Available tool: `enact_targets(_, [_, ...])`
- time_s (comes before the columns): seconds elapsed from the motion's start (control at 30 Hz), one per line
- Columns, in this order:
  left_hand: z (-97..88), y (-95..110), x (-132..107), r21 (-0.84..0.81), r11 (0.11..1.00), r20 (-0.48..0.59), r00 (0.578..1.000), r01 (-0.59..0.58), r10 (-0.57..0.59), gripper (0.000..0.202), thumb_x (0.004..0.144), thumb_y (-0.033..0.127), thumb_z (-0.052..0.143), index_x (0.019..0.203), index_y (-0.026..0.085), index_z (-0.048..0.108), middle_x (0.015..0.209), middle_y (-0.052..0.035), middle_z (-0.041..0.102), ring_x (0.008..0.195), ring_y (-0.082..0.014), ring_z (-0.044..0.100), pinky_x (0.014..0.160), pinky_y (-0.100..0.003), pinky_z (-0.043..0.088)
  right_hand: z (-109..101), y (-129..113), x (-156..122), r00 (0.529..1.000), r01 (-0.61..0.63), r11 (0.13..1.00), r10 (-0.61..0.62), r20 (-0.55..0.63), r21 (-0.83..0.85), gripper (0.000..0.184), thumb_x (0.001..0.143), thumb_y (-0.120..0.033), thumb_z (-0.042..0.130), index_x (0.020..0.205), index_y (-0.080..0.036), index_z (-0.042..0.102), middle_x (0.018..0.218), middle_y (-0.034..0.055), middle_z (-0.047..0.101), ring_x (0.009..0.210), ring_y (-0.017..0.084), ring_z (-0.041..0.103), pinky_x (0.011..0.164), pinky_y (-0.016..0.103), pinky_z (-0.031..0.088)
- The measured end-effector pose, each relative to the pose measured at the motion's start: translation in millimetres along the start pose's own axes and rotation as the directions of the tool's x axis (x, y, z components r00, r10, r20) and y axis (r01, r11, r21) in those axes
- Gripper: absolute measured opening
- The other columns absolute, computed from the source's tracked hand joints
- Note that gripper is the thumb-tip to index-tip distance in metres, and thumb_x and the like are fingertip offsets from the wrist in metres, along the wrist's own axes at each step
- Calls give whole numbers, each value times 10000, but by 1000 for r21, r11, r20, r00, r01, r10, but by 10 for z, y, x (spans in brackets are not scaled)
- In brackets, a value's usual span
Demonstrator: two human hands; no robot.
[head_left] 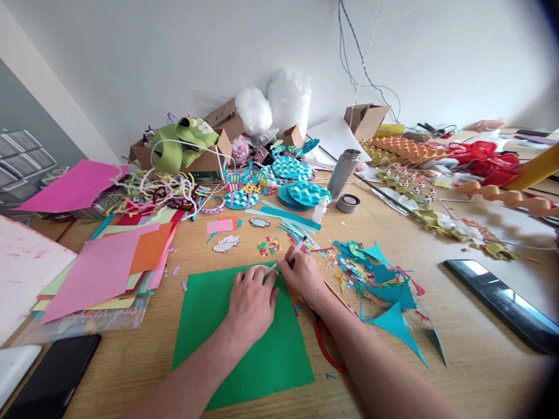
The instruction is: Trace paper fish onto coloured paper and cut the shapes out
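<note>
A green paper sheet [244,349] lies on the wooden table in front of me. My left hand [251,302] rests on its top edge with fingers together, pressing down a small white cut-out shape [264,269]. My right hand [301,273] is closed around a pen [296,250] whose tip touches that white shape. The two hands are almost touching. Red-handled scissors [325,349] lie partly under my right forearm.
A stack of coloured paper [105,267] lies left, a black phone [52,378] at the near left, a dark tablet [502,302] right. Teal paper scraps [384,291], two paper fish [227,243], teal wave discs [301,195], a steel flask [343,171], tape roll [348,202] and boxes crowd the back.
</note>
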State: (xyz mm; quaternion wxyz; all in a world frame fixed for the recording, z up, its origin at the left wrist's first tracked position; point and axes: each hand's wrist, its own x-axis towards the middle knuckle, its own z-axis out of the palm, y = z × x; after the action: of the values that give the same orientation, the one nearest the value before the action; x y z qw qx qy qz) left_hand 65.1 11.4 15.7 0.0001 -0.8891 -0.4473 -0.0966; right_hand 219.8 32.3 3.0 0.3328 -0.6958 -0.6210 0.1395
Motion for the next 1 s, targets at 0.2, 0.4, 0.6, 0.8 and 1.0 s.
enact_targets(0.2, [4, -1, 1, -1, 1000, -3, 1000, 5, -5, 316, 905, 317, 473, 1207, 239, 525, 1150, -60, 587, 1021, -245, 494, 791, -409, 379, 2, -1, 2, 1000, -6, 1000, 6, 3, -9, 136, 689, -186, 472, 587, -212, 386, 503, -38, 427, 482, 107, 378, 503, 228, 254])
enact_targets(0.4, [-7, 3, 0, -4, 1000, 14, 1000, 8, -8, 327, 909, 312, 461, 1222, 238, 517, 1171, -70, 582, 1040, -249, 490, 803, -406, 376, -7, -12, -3, 1000, -4, 1000, 4, -1, -19, 117, 686, -192, 476, 590, -212, 410, 504, -33, 444, 480, 111, 395, 497, 225, 264])
enact_targets(0.6, [-19, 7, -3, -8, 1000, 23, 1000, 13, -13, 331, 910, 314, 456, 1229, 246, 514, 1178, -72, 581, 1050, -251, 491, 810, -403, 380, -8, -14, -6, 1000, -7, 1000, 7, -1, -22, 121, 686, -192, 478, 591, -213, 407, 505, -35, 438, 482, 113, 394, 499, 227, 263])
enact_targets(0.8, [-22, 2, -2, -3, 1000, 20, 1000, 14, -14, 328, 905, 309, 467, 1222, 244, 518, 1164, -65, 581, 1036, -249, 493, 798, -404, 385, -14, -19, -6, 1000, -10, 1000, 10, 7, -12, 134, 688, -200, 472, 583, -215, 390, 510, -32, 440, 489, 116, 399, 507, 229, 264])
enact_targets(1.0, [-23, 0, 5, -4, 1000, 16, 1000, 10, -10, 311, 904, 308, 472, 1205, 245, 527, 1141, -68, 588, 1014, -246, 498, 788, -393, 382, 1, 2, -5, 1000, -5, 1000, 5, 1, -10, 134, 690, -206, 481, 583, -214, 401, 507, -36, 444, 486, 114, 405, 504, 229, 265])
